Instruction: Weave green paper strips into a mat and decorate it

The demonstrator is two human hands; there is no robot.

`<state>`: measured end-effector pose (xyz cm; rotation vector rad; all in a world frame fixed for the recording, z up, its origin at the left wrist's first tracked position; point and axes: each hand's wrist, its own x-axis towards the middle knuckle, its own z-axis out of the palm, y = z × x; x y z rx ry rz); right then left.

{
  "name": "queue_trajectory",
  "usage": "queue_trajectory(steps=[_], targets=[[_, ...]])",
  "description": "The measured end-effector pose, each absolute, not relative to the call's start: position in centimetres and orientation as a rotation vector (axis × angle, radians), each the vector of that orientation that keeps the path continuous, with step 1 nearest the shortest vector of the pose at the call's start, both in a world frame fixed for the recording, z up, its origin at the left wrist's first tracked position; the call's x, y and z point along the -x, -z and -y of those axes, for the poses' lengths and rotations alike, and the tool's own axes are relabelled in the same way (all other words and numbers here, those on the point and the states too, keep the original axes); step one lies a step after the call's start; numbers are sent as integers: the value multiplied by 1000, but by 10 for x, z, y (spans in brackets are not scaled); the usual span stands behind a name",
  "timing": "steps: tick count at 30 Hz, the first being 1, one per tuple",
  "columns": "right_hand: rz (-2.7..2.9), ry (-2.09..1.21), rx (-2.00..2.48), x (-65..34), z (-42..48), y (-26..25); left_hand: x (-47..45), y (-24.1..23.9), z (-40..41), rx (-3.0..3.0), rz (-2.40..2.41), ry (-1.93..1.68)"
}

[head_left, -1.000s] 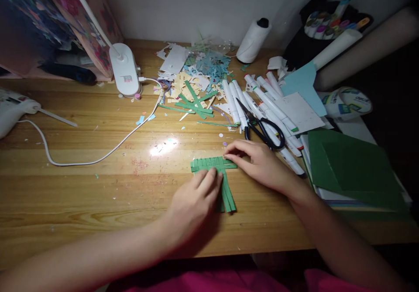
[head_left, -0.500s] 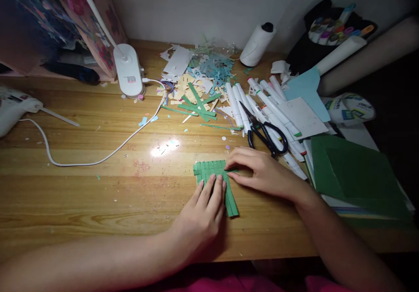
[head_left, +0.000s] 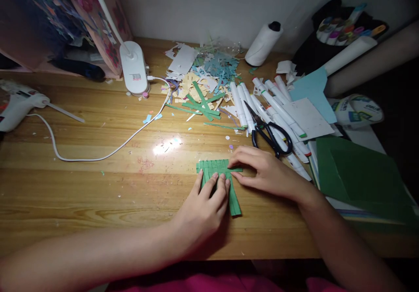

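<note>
A small weave of green paper strips point(head_left: 218, 170) lies on the wooden desk point(head_left: 98, 187) near its front edge. My left hand point(head_left: 204, 209) rests flat on the lower strips, fingers stretched out and pressing them down. My right hand point(head_left: 262, 172) is at the weave's right side, its thumb and fingers pinching the end of a horizontal strip. Loose strip ends point(head_left: 234, 202) stick out below my left hand.
Black-handled scissors point(head_left: 268, 130) lie on several white markers point(head_left: 262, 104) behind my right hand. Green card sheets point(head_left: 360, 174) are stacked at the right. A heap of paper scraps point(head_left: 203, 78), a lamp base point(head_left: 135, 73) with its white cable, a glue gun point(head_left: 19, 104) and a thread cone point(head_left: 263, 43) stand farther back.
My left hand has slid up over the strips and flattened. The right hand's fingers shifted slightly along the horizontal strip. The view drifted a little leftward.
</note>
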<state>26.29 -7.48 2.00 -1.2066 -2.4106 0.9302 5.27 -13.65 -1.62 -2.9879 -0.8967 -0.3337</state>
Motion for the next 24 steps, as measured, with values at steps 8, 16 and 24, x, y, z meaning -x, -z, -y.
queue_trajectory(steps=[8,16,24], targets=[[2417,-903,1180,-262,74,-20,-52,13,136,2990,871,311],[2479,-834,1166,-264,73,-18,-52,13,136,2962,867,374],[2402,-830,1167,-253,74,-19,-53,12,137,2932,882,406]])
